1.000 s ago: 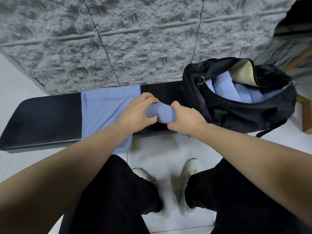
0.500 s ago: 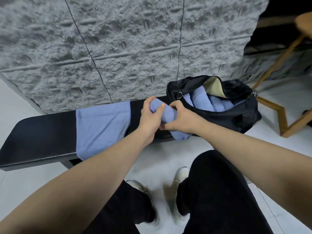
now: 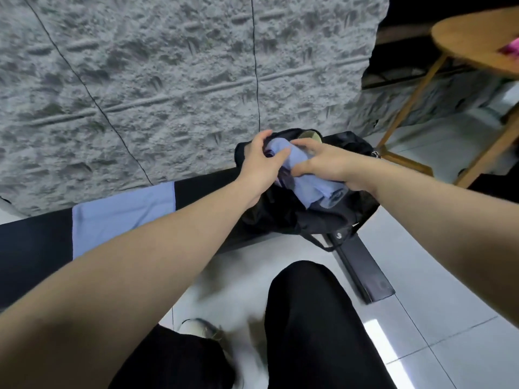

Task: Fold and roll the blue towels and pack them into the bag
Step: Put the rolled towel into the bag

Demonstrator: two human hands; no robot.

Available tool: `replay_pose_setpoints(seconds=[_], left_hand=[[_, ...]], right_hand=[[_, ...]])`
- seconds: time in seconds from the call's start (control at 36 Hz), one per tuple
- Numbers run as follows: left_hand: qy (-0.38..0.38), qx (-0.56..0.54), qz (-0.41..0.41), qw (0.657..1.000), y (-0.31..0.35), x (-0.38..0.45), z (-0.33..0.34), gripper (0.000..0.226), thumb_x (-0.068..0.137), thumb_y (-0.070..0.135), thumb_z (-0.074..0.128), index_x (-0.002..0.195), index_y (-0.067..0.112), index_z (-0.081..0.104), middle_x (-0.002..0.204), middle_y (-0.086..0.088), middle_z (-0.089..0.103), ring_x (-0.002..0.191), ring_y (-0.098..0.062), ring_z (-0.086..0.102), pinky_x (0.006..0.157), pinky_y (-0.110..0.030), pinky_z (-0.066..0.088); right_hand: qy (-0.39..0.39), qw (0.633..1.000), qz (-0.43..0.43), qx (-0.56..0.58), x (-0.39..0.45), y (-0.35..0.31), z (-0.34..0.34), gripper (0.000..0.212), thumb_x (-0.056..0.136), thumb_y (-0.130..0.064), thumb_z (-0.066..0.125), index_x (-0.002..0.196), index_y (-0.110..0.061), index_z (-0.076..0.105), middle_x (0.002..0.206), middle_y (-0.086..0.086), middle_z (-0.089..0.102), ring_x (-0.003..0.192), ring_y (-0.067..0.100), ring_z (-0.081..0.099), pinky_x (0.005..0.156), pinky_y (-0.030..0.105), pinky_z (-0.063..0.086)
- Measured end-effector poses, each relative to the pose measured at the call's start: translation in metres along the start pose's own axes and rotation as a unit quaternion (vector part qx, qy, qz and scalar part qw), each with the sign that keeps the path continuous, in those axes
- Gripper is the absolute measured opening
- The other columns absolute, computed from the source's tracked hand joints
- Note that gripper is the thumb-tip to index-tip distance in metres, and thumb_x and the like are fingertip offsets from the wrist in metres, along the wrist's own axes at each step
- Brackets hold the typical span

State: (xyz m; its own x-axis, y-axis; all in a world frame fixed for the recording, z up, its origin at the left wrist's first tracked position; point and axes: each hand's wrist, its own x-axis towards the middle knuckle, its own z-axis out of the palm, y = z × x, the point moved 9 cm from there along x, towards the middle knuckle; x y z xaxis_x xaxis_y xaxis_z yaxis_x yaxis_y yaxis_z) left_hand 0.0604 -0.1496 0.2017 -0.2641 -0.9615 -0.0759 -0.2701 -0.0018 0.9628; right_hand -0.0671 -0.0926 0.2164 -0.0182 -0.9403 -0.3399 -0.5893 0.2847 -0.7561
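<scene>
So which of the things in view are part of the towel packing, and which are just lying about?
Part of the job:
- rolled towel, held by left hand and right hand over the bag
- black bag
- flat towel on the bench

Just lying about:
- wooden table
- pink item on the table; cannot tell what it is
</scene>
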Motion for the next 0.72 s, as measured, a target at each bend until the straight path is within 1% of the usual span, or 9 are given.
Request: replay_pose_setpoints(seconds=[0.11, 0.17, 0.22, 0.28, 0.33, 0.39, 0.44, 0.58, 0.72], left_hand=[[0.065, 0.108, 0.079, 0.989, 0.018, 0.02, 0.006, 0.022, 0.091, 0.024, 0.064, 0.103, 0.02, 0.046, 0.106, 0.002, 0.046, 0.074, -0.006, 0.05, 0.066, -0.019, 0.039], [0.039, 0.123, 0.074, 0.989, 0.014, 0.029, 0.018, 0.016, 0.093, 0.026, 0.06, 0.096, 0.019, 0.046, 0.086, 0.005, 0.051, 0.067, -0.009, 0.047, 0.062, -0.024, 0.038], [-0.007, 0.145, 0.068, 0.987, 0.009, 0.037, 0.034, 0.008, 0.094, 0.025, 0.056, 0.093, 0.019, 0.051, 0.077, 0.007, 0.052, 0.067, -0.01, 0.049, 0.064, -0.027, 0.04], [-0.039, 0.189, 0.084, 0.978, 0.009, 0.039, 0.045, 0.007, 0.093, 0.025, 0.054, 0.091, 0.019, 0.057, 0.077, 0.009, 0.056, 0.072, -0.011, 0.053, 0.066, -0.027, 0.04], [-0.073, 0.253, 0.105, 0.959, 0.007, 0.044, 0.059, 0.011, 0.092, 0.026, 0.053, 0.091, 0.021, 0.062, 0.086, 0.009, 0.063, 0.084, -0.013, 0.057, 0.07, -0.026, 0.041], [-0.124, 0.324, 0.133, 0.929, 0.003, 0.049, 0.075, 0.016, 0.091, 0.024, 0.052, 0.098, 0.022, 0.067, 0.1, 0.005, 0.067, 0.092, -0.016, 0.059, 0.076, -0.028, 0.045], [-0.178, 0.38, 0.142, 0.896, -0.005, 0.052, 0.088, 0.022, 0.091, 0.023, 0.052, 0.104, 0.019, 0.07, 0.103, -0.002, 0.067, 0.093, -0.02, 0.06, 0.081, -0.035, 0.05], [-0.211, 0.488, 0.184, 0.827, -0.02, 0.059, 0.101, 0.023, 0.087, 0.027, 0.05, 0.097, 0.02, 0.07, 0.101, -0.002, 0.065, 0.103, -0.026, 0.051, 0.084, -0.041, 0.049], [-0.225, 0.509, 0.19, 0.809, -0.028, 0.062, 0.103, 0.031, 0.087, 0.025, 0.045, 0.098, 0.018, 0.072, 0.107, 0.0, 0.064, 0.103, -0.028, 0.05, 0.093, -0.042, 0.044]], right_hand=[[-0.001, 0.999, 0.047, -0.005, 0.008, 0.019, -0.026, 0.055, 0.088, -0.025, 0.065, 0.138, -0.037, 0.045, 0.121, -0.005, 0.053, 0.098, 0.014, 0.059, 0.08, 0.026, 0.05], [-0.015, 0.996, 0.082, -0.011, 0.012, 0.028, -0.034, 0.035, 0.089, -0.023, 0.063, 0.122, -0.031, 0.056, 0.11, -0.002, 0.063, 0.093, 0.017, 0.064, 0.077, 0.029, 0.051], [-0.038, 0.992, 0.113, -0.034, 0.016, 0.035, -0.037, 0.034, 0.084, -0.027, 0.064, 0.118, -0.023, 0.061, 0.113, 0.009, 0.067, 0.099, 0.028, 0.067, 0.079, 0.035, 0.052], [-0.056, 0.984, 0.158, -0.057, 0.018, 0.047, -0.038, 0.049, 0.072, -0.035, 0.065, 0.117, -0.015, 0.064, 0.111, 0.018, 0.069, 0.089, 0.032, 0.066, 0.073, 0.037, 0.05], [-0.061, 0.977, 0.188, -0.077, 0.021, 0.054, -0.042, 0.043, 0.076, -0.034, 0.061, 0.098, 0.002, 0.064, 0.082, 0.02, 0.066, 0.065, 0.028, 0.057, 0.06, 0.03, 0.045], [-0.048, 0.97, 0.221, -0.09, 0.022, 0.06, -0.048, 0.03, 0.086, -0.026, 0.054, 0.07, -0.002, 0.05, 0.057, 0.011, 0.05, 0.045, 0.022, 0.042, 0.049, 0.023, 0.036], [-0.048, 0.966, 0.236, -0.092, 0.027, 0.064, -0.051, 0.03, 0.088, -0.023, 0.051, 0.063, -0.009, 0.042, 0.046, 0.006, 0.043, 0.033, 0.018, 0.034, 0.042, 0.02, 0.033], [-0.075, 0.952, 0.28, -0.097, 0.036, 0.068, -0.048, 0.03, 0.088, -0.016, 0.046, 0.059, -0.012, 0.042, 0.042, 0.004, 0.04, 0.029, 0.016, 0.03, 0.036, 0.019, 0.033], [-0.014, 0.957, 0.277, -0.081, 0.054, 0.068, -0.049, 0.029, 0.088, -0.014, 0.045, 0.062, -0.014, 0.034, 0.045, 0.003, 0.036, 0.034, 0.017, 0.027, 0.041, 0.018, 0.037]])
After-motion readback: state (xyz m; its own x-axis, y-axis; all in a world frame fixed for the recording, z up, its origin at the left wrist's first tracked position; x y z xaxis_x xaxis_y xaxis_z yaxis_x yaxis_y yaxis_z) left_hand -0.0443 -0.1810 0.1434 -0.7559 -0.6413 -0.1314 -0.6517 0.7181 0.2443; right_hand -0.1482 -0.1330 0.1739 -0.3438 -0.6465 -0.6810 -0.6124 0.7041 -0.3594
